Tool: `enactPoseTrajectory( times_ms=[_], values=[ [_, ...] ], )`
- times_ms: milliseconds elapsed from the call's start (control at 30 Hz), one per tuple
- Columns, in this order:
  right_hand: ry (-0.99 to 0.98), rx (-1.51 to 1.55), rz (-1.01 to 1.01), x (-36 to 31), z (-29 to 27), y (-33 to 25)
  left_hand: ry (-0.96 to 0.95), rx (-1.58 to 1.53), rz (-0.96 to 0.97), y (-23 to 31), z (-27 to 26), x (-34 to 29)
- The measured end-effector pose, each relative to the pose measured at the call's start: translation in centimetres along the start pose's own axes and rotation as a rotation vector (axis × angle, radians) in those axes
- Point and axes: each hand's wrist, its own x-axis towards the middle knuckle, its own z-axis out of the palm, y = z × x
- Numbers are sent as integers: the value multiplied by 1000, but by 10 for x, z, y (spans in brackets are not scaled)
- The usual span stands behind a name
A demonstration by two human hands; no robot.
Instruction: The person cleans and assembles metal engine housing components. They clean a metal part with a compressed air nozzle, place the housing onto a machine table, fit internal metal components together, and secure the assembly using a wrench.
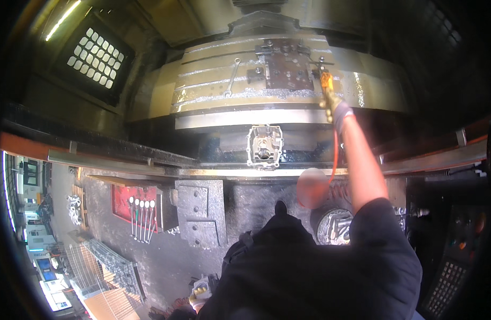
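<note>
My right hand (332, 104), in a glove, reaches over the right part of the machine table (202, 80) and is closed round an orange air blow gun (326, 81). An orange hose (335, 152) hangs from it. Left of the gun, a dark fixture plate (289, 69) with bolts and clamps sits on the slotted table. A combination wrench (232, 78) lies farther left. Nearer to me, a cast metal housing (264, 146) rests at the table's front. Low at my left side, my gloved left hand (201, 293) is closed by a greyish object too small to make out.
The machine's front sill (229, 173) runs across before me. Several dial gauges (141, 204) stand in a red tray (120, 200) at left, beside a grey metal cabinet (201, 213). A round bin (335, 226) of metal parts is at right, near a control panel (458, 250). A wire basket (104, 269) stands lower left.
</note>
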Motion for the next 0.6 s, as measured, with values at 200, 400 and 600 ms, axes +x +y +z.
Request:
enactPoseTrajectory(
  times_ms=[200,400,600],
  values=[
    [60,94,-38,-103,66,74,-67,-59,-34,17,-6,39],
    [94,-22,-145,-170,105,104,-229,-91,-86,49,-10,90],
    [311,-142,-324,-186,95,156,-246,-150,-141,68,-9,136]
  ],
)
